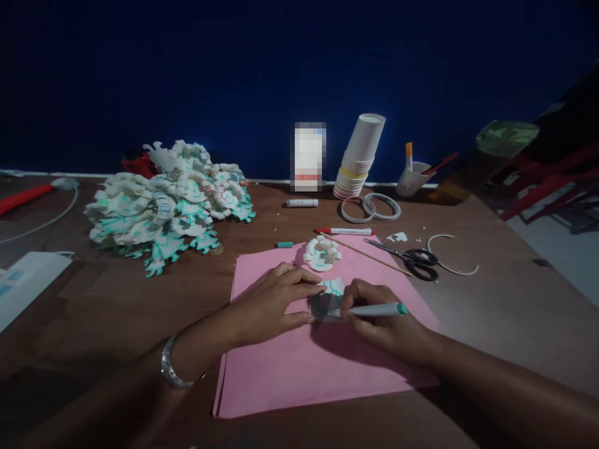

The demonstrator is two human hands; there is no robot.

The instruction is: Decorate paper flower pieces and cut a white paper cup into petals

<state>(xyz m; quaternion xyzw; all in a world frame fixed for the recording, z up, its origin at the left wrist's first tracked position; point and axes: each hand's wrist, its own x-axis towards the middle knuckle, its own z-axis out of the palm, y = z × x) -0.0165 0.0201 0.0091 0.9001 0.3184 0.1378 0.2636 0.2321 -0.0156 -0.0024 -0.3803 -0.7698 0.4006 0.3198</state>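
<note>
My right hand (379,318) is closed around a white marker with a green end (374,310), its tip at a small piece of white paper (322,302). Green lines are drawn on that paper. With its fingers stretched out, my left hand (276,299) lies flat and its fingertips touch the paper's left side. Under both is a stack of pink sheets (276,380). Just beyond my fingers sits a white paper cutout with curled edges and green marks (322,253). A green marker cap (285,245) lies at the far edge of the pink sheets.
A heap of green-lined paper cutouts (178,206) fills the back left. At the back stand tilted stacked paper cups (362,149) and a cup with pens (414,179). Black-handled scissors (416,259), a thin stick (365,254), a red marker (346,231) and white rings (381,206) lie right.
</note>
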